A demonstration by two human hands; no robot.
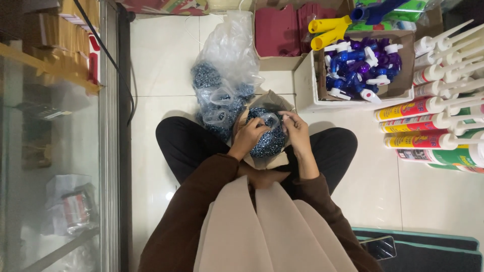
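Blue-grey screws under both curled hands (small clear bag pinched).

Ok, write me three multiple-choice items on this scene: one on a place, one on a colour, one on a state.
1. Where does the box of spray nozzles stand?
A. On the person's lap
B. On the floor, ahead and to the person's right
C. Inside the glass case

2. What colour are the small screws in the paper bag?
A. Red
B. Yellow
C. Dark bluish

3. What are the left hand and right hand doing?
A. Both working at a small clear bag over the screws
B. Resting on the knees
C. Holding a phone

Answers: 1 B, it sits on the tiles beside the tubes. 2 C, the heap shows dark blue. 3 A, both hands meet at the bag.
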